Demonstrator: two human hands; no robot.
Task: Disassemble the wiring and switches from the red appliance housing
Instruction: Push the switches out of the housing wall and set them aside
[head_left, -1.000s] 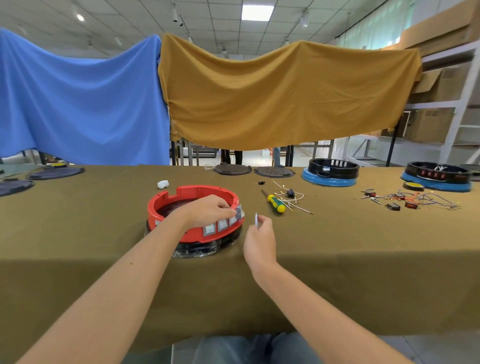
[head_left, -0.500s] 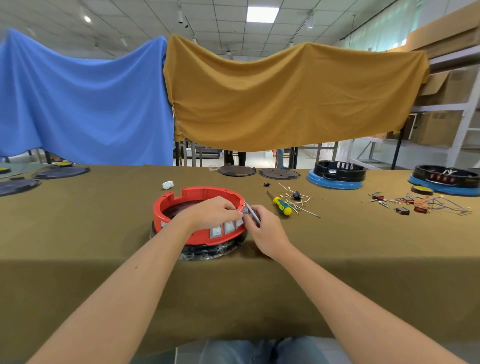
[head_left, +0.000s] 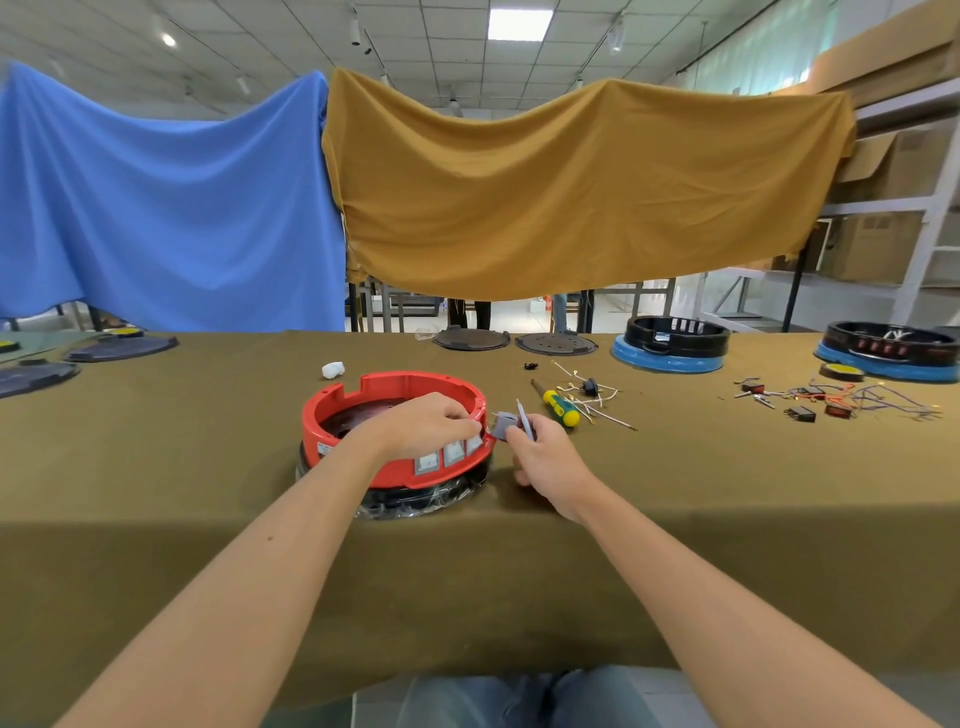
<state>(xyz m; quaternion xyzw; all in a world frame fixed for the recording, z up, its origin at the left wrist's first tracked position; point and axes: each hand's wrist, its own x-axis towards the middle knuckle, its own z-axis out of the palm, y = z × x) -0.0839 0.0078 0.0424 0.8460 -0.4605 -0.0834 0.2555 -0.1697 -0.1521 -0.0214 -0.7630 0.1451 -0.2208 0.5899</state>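
Red housing: round red ring (head_left: 337, 415) on a black base, near the table's front edge, centre-left; three grey switches (head_left: 449, 454) set in its front wall.
Left hand: left hand (head_left: 423, 423) lies over the near-right rim, fingers curled, tips pressed at the rim edge — holding the ring.
Right hand: right hand (head_left: 545, 457) just right of the housing, fingers curled round a thin grey tool (head_left: 524, 414) that points up and slightly left.
Loose part: small grey switch block (head_left: 503, 423) sits at the right fingertips, just outside the red rim, between the two hands; cannot tell if it is fully free of the housing.
Surface: long table under an olive-brown cloth (head_left: 208, 493), matte, slightly creased.
Nearby on table: yellow-and-green screwdriver (head_left: 558, 404) just beyond the right hand; white wires (head_left: 597, 397) with a small black part beside it; a white wad (head_left: 333, 370) behind the housing.
Further right: two black rings on blue bases (head_left: 670, 345) at the far edge; a scatter of coloured wires and small switches (head_left: 831, 400).
Far edge, middle and left: flat dark discs (head_left: 556, 344).
Room: blue sheet (head_left: 156, 208) and mustard sheet (head_left: 571, 182) hung behind the table — tiled ceiling, shelving with cardboard boxes at right.
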